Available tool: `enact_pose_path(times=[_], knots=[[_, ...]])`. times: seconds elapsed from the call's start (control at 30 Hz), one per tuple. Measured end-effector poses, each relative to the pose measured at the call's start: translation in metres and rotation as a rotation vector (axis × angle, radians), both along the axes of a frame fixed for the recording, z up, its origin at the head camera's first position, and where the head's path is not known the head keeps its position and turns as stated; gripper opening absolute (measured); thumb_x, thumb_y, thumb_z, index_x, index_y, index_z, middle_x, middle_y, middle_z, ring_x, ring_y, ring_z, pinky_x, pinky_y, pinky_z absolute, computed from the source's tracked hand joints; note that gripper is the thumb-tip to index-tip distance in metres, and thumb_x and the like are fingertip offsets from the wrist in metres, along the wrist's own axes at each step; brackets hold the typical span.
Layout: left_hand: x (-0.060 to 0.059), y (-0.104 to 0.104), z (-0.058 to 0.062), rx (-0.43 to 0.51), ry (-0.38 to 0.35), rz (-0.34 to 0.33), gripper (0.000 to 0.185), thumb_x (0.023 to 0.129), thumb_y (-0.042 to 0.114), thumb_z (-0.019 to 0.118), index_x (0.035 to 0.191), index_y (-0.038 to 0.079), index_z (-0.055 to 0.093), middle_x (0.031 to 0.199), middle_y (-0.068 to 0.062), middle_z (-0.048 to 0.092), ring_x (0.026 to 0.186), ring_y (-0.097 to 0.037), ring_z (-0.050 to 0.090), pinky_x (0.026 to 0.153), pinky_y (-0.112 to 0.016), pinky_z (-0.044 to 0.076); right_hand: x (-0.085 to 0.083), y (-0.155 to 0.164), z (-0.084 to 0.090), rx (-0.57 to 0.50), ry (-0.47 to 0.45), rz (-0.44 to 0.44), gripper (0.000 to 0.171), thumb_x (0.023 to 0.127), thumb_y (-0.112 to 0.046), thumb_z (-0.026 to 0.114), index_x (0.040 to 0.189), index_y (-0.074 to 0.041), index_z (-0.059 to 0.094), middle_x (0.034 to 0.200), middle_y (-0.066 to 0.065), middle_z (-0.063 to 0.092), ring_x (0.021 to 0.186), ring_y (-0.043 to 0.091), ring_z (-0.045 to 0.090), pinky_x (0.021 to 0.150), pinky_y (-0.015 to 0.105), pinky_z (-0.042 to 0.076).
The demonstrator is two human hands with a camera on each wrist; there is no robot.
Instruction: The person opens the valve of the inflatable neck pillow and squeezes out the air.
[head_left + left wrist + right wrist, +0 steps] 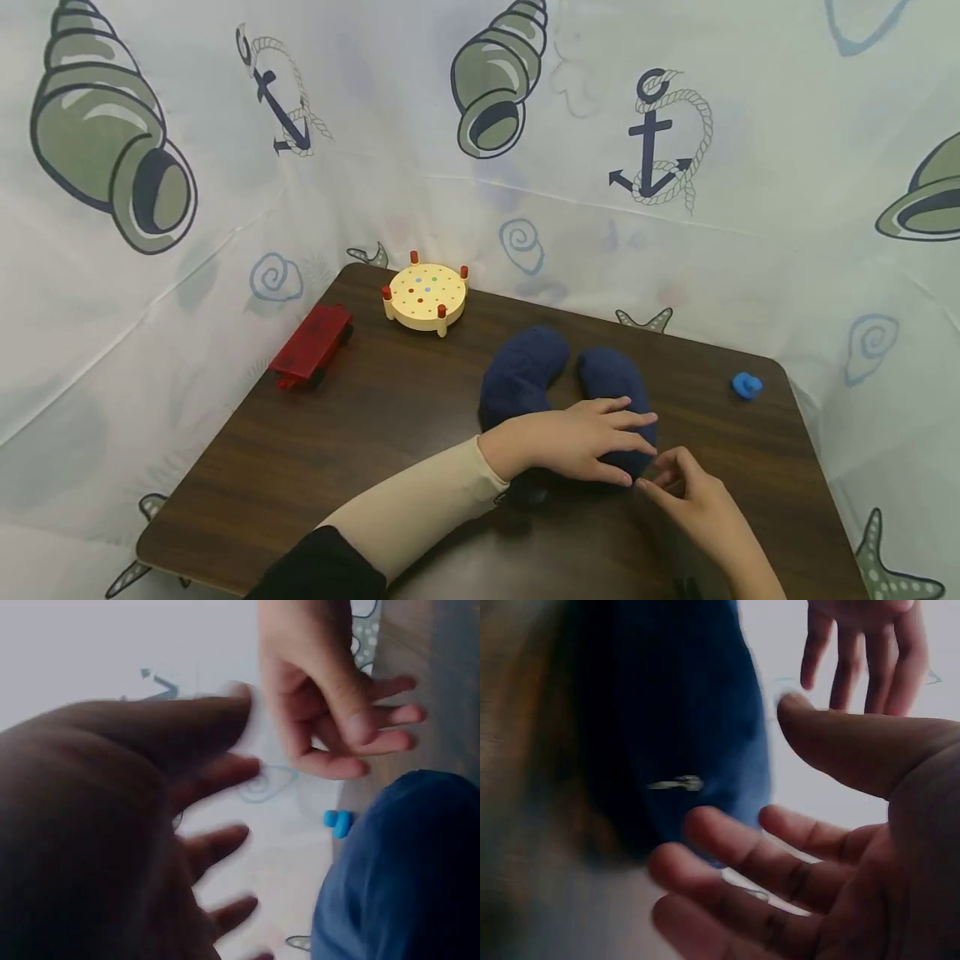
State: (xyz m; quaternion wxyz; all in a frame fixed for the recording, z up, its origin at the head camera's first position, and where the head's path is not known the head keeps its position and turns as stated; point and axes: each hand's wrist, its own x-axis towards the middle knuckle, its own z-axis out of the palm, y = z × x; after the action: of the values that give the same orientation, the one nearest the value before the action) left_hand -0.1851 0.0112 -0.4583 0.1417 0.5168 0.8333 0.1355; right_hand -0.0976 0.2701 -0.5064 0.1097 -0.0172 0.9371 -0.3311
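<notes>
A dark wooden table [315, 467] stands against a curtain [750, 250] printed with shells, anchors and starfish. On the middle of the table lies a navy U-shaped neck pillow [525, 375], its two ends pointing toward the far edge. The person's left hand [577, 437], coming from a cream sleeve [420, 508] with a black cuff above it, lies flat on the near right part of the pillow, fingers straight and spread, gripping nothing. The right hand [693, 496] sits just beside the pillow's near right corner, fingers loosely bent and fingertips close to those of the left hand; it holds nothing, and whether it touches the fabric cannot be told. The right wrist view shows a small zipper pull [676, 783] on the pillow's side. Toward the far left edge rests a red toy wagon [311, 346], and near the far corner a round cream peg board [426, 296] with red pegs and coloured dots. A small blue piece [746, 385] lies well apart by the right edge.
</notes>
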Motion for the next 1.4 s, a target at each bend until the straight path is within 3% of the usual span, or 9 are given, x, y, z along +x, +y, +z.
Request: enact_pose_path(times=[0.2,0.47,0.73,0.9,1.0,1.07,1.17,1.23,1.4], knots=[[-0.006,0.025,-0.023,-0.224,0.009,0.237,0.064,0.105,0.062,0.061,0.162,0.065,0.03,0.185,0.008,-0.001,0.171,-0.041,0.007,0.134,-0.059,0.028,-0.006,-0.006,-0.022,0.009,-0.096,-0.007,0.059,0.099,-0.048,0.079,0.135,-0.004,0.063,0.11,0.003,0.078,0.094,0.018,0.073,0.078,0.041,0.062],[0.01,0.046,-0.044,-0.204,-0.027,0.334,0.057,0.11,0.06,0.05,0.16,0.07,0.023,0.185,-0.005,-0.006,0.164,-0.053,0.021,0.123,-0.069,0.04,-0.005,-0.008,-0.031,-0.018,-0.05,-0.09,0.019,0.107,-0.026,0.071,0.108,-0.008,0.067,0.082,0.0,0.072,0.064,0.015,0.063,0.057,0.027,0.053],[0.013,0.06,-0.034,-0.187,0.18,0.406,0.051,0.112,0.062,0.042,0.163,0.063,0.031,0.183,-0.011,0.018,0.16,-0.038,0.042,0.11,-0.056,0.057,-0.002,-0.006,-0.022,0.004,0.078,-0.149,0.014,0.113,-0.017,0.059,0.119,-0.005,0.06,0.095,0.006,0.073,0.076,0.014,0.066,0.062,0.027,0.049],[0.014,0.064,-0.018,-0.112,0.38,0.363,0.057,0.117,0.042,0.044,0.166,0.061,0.021,0.156,-0.011,0.05,0.107,-0.022,0.058,0.076,-0.031,0.058,0.0,-0.011,-0.017,-0.18,0.234,-0.244,0.017,0.116,-0.016,0.051,0.128,-0.004,0.054,0.111,0.018,0.072,0.074,0.013,0.072,0.061,0.029,0.058],[0.012,0.067,-0.002,-0.032,0.302,0.324,0.06,0.119,0.031,0.044,0.167,0.058,0.02,0.149,-0.013,0.05,0.083,-0.02,0.053,0.057,-0.025,0.048,-0.005,-0.009,-0.007,-0.254,0.335,-0.316,0.017,0.115,-0.016,0.053,0.127,-0.004,0.056,0.113,0.018,0.07,0.071,0.006,0.07,0.06,0.03,0.061],[0.008,0.067,0.008,0.04,0.157,0.322,0.053,0.119,0.034,0.042,0.167,0.054,0.031,0.158,-0.019,0.046,0.071,-0.018,0.058,0.052,-0.023,0.047,-0.01,-0.006,0.001,-0.267,0.381,-0.357,0.016,0.114,-0.015,0.057,0.126,-0.005,0.06,0.115,0.013,0.07,0.079,-0.002,0.07,0.064,0.027,0.061],[0.0,0.063,0.019,0.148,0.01,0.332,0.042,0.119,0.039,0.041,0.159,0.039,0.053,0.148,-0.02,0.053,0.054,-0.013,0.06,0.052,-0.021,0.048,-0.016,-0.002,0.011,-0.316,0.444,-0.374,0.013,0.111,-0.011,0.063,0.122,-0.006,0.066,0.11,0.004,0.071,0.079,-0.003,0.068,0.064,0.025,0.061],[-0.006,0.059,0.022,0.202,0.001,0.335,0.033,0.117,0.04,0.046,0.145,0.031,0.062,0.131,-0.012,0.061,0.057,-0.008,0.057,0.053,-0.019,0.047,-0.019,-0.001,0.016,-0.344,0.489,-0.347,0.01,0.108,-0.008,0.068,0.118,-0.006,0.07,0.103,0.002,0.072,0.073,0.001,0.068,0.061,0.023,0.059],[-0.017,0.052,0.021,0.277,0.139,0.289,0.014,0.115,0.032,0.057,0.107,0.021,0.058,0.088,0.001,0.054,0.069,-0.01,0.048,0.057,-0.018,0.036,-0.018,-0.004,0.024,-0.293,0.671,-0.229,0.006,0.104,-0.009,0.074,0.105,-0.002,0.074,0.087,0.004,0.073,0.067,0.008,0.068,0.057,0.016,0.053]])
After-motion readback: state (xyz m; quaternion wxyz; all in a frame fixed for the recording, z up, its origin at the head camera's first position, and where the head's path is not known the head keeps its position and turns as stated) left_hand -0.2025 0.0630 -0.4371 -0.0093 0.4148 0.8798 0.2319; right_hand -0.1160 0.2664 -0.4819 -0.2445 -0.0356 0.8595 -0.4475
